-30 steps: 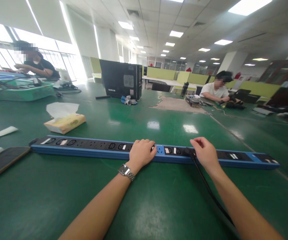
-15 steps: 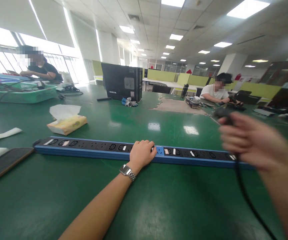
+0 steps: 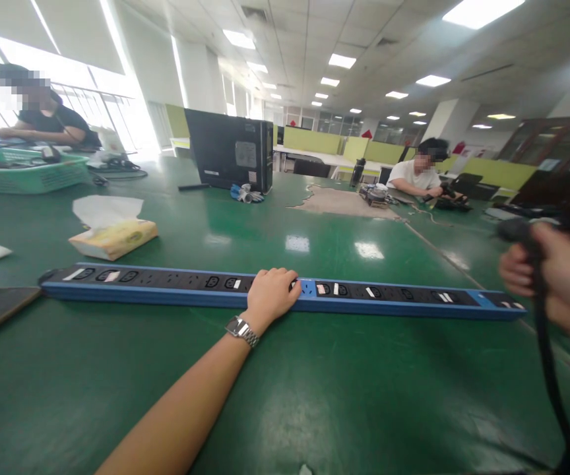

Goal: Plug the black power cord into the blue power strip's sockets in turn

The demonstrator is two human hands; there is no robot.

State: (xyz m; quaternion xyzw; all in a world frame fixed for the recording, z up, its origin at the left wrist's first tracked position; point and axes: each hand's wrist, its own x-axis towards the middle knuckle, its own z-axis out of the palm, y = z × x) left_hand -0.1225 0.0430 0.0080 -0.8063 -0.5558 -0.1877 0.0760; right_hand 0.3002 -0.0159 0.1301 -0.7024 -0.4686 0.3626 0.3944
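Observation:
A long blue and black power strip (image 3: 156, 286) lies across the green table (image 3: 315, 396), with several sockets and small white labels along its top. My left hand (image 3: 272, 295), wearing a metal-band watch, rests over the strip's middle with its fingers curled on the far edge, just left of a blue socket. At the right side my right hand (image 3: 557, 270), blurred, is raised above the table past the strip's right end. It grips a black plug (image 3: 512, 229), whose thick black cable (image 3: 547, 356) hangs down toward the table.
A tissue pack (image 3: 117, 239) lies beyond the strip's left part, and a dark board (image 3: 2, 310) by its left end. Farther back are a green basket (image 3: 42, 177), a black computer case (image 3: 233, 152) and gloves (image 3: 247, 193). Two people sit across the table.
My right hand has moved right with the plug, away from above the strip, uncovering its right end. The view has shifted slightly; my left hand stays on the strip.

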